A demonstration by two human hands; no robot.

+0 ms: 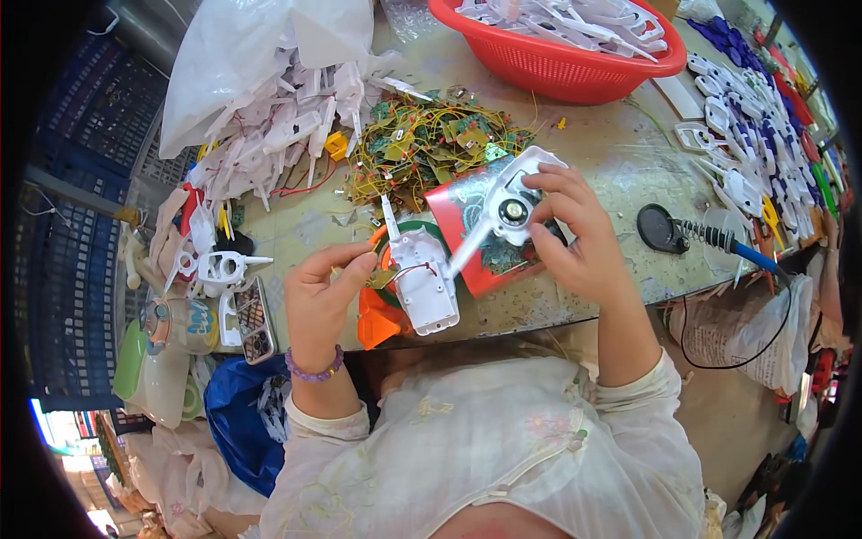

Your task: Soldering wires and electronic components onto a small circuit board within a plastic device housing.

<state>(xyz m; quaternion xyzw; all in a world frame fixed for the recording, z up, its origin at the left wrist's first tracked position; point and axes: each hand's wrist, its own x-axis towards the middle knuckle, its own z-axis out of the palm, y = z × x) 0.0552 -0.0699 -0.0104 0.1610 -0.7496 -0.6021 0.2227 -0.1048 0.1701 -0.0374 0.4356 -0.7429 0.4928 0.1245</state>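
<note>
My right hand [579, 234] is closed on one half of a white plastic housing [525, 184] with a long thin neck, holding it tilted at the wide end. A round black part with a shiny metal middle [513, 212] sits in it. My left hand [321, 292] is pinched, thumb against fingers; what it holds, if anything, I cannot make out. Just right of those fingertips rests a second white housing half [424, 286], hollow side up, with a thin dark red wire across it. Beneath it show a green and orange round thing and an orange piece [375, 322].
Behind lies a heap of wired circuit boards [431, 148], beside a pile of white housings [278, 135]. A red basket [575, 76] stands at the back. At right are a soldering iron [759, 256] and more white parts [750, 135]; a phone [256, 323] lies left.
</note>
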